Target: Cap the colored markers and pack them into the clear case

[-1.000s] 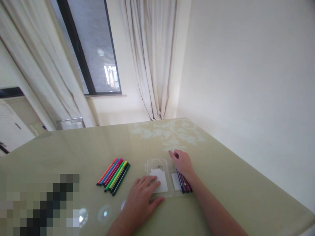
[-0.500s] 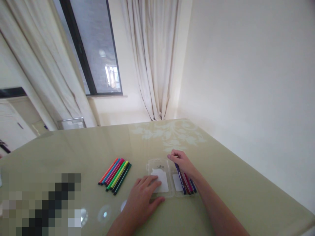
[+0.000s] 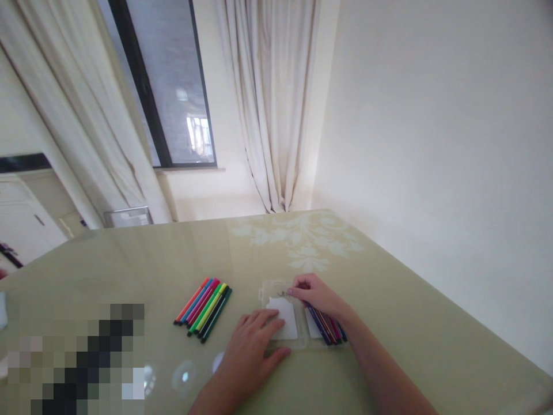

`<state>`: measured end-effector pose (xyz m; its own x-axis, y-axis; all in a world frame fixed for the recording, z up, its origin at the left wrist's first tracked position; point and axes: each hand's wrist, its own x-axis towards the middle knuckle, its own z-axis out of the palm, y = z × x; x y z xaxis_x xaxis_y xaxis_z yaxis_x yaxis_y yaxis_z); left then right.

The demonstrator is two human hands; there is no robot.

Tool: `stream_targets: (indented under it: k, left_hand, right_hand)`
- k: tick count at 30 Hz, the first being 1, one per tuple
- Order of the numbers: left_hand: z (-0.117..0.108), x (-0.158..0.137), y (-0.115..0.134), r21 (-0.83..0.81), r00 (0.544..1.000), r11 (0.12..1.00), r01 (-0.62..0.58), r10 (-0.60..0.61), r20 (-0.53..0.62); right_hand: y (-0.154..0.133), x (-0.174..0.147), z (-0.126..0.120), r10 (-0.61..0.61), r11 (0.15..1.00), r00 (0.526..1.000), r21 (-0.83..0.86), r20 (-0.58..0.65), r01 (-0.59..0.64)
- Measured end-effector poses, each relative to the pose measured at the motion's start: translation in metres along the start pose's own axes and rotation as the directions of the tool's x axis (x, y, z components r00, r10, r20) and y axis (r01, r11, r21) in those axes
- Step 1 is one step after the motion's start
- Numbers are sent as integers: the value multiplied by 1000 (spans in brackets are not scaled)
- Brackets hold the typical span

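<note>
A clear plastic case (image 3: 301, 340) lies opened flat on the table, a white paper card (image 3: 287, 325) in its left half. My left hand (image 3: 257, 340) rests with spread fingers over the left edge of the case, fingertips on the card. My right hand (image 3: 317, 297) is closed, fingers curled at the upper end of a dark blue felt-tip pen (image 3: 317, 325). That pen lies slanted beside several dark and purple pens (image 3: 334, 331) in the right half. The palm and wrist hide their upper ends.
Left of the case, several coloured felt-tip pens (image 3: 205, 311) lie side by side on the glossy green table (image 3: 151, 265). A pale wall (image 3: 432, 173) borders the table's right side. Curtains (image 3: 276, 115) and a window stand behind it.
My right hand has shifted slightly left and down, and the dark blue pen's upper end has swung left, leaving it more slanted. My left hand has stayed on the case.
</note>
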<state>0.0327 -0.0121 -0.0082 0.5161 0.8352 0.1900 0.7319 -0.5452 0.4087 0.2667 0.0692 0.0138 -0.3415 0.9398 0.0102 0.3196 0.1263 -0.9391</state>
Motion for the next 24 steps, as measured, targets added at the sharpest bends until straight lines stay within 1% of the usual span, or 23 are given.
stream_targets:
  k: [2,3,5,7,8,10,11,12,13,15,18,21,24]
  left_hand:
    - [0,0,0,-6,1000,1000,5,-5,2]
    - [-1,0,0,-11,1000,1000,9,-9,7]
    - [-2,0,0,-28,1000,1000,14,-13,17]
    - [-4,-1,0,-62,1000,998,12,-11,14]
    - [-4,-1,-1,-88,1000,996,14,-13,6]
    - [-5,-1,-1,-156,999,987,26,-31,-30]
    - [-5,-1,-1,-197,997,980,36,-47,-55]
    - [-6,0,-1,-238,995,970,45,-66,-81]
    - [-7,0,-1,-277,991,959,54,-85,-102]
    - [-9,1,0,-331,985,941,70,-118,-127]
    - [-12,1,2,-343,983,936,80,-132,-130]
    - [-9,1,3,-325,981,942,87,-137,-135]
    - [-2,2,1,-348,977,934,80,-143,-160]
  right_hand:
    - [-3,0,-4,-14,1000,993,8,-121,15]
    - [-4,0,-7,-28,999,979,38,-201,36]
    - [-8,0,-12,-37,991,934,106,-357,79]
    - [-11,0,-10,-7,985,893,150,-451,83]
    - [-12,0,-7,20,983,888,171,-460,66]
    - [-15,1,6,65,976,910,217,-409,28]
    - [-17,1,15,66,971,932,238,-355,22]
    - [-19,0,25,41,971,950,238,-310,35]
    - [-21,-1,36,5,973,957,221,-289,62]
    - [-26,-4,55,-60,977,954,178,-292,116]
    - [-33,-10,76,-108,969,946,179,-306,169]
    - [-35,-14,85,-132,963,942,185,-308,195]
    - [-32,-15,87,-151,958,944,193,-292,213]
